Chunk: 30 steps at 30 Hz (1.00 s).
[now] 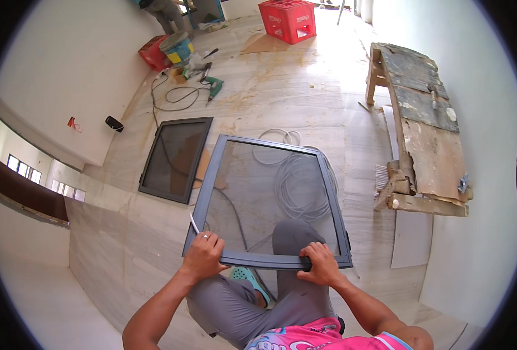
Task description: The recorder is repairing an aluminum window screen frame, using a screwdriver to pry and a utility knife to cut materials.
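Observation:
A grey-framed window screen (pixel 252 186) with see-through dark mesh leans over my knees, its near edge toward me. My left hand (pixel 204 256) is closed around the near left corner of the frame, and a thin white stick-like tool (pixel 194 223) pokes up from between its fingers. Gripping the near bar close to the right corner is my right hand (pixel 321 264), thumb below and fingers on top. Through the mesh show my right knee and a coil of grey cable (pixel 302 189) on the floor. A second, darker screen panel (pixel 176 158) lies flat just left of it.
A green power drill (pixel 213 87) with its cord lies farther off, near a blue bucket (pixel 178 49) and a red crate (pixel 154 53). Another red crate (pixel 287 22) stands at the back. A worn wooden bench (pixel 427 134) lines the right wall. Another person (pixel 164 13) stands far left.

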Available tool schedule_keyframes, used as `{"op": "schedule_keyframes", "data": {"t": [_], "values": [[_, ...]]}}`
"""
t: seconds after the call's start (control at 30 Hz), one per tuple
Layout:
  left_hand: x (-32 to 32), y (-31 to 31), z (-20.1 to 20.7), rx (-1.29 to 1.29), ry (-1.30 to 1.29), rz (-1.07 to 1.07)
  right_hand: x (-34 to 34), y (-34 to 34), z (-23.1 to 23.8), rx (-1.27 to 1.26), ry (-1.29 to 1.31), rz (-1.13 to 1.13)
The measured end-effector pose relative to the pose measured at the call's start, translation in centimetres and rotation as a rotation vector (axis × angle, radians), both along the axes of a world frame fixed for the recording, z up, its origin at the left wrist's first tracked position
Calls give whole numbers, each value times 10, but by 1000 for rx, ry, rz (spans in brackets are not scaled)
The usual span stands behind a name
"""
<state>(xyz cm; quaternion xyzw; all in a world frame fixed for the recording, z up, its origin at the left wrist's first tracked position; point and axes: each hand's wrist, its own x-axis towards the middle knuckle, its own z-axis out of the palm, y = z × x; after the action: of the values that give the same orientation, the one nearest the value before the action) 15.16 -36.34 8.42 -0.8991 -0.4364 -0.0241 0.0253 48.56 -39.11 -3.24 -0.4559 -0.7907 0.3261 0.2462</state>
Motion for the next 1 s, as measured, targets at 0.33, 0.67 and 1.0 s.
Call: {"op": "schedule_keyframes", "data": {"t": [0.33,0.67,1.0], "values": [[-16,-7,-9,-83,107,-50,-1,-8,3,-22,-12,13],[-15,0,5,-270,116,148,-9,-3,23,92,-96,-165],[6,3,-43,-418,207,112,-8,8,18,-145,-240,-175]]}}
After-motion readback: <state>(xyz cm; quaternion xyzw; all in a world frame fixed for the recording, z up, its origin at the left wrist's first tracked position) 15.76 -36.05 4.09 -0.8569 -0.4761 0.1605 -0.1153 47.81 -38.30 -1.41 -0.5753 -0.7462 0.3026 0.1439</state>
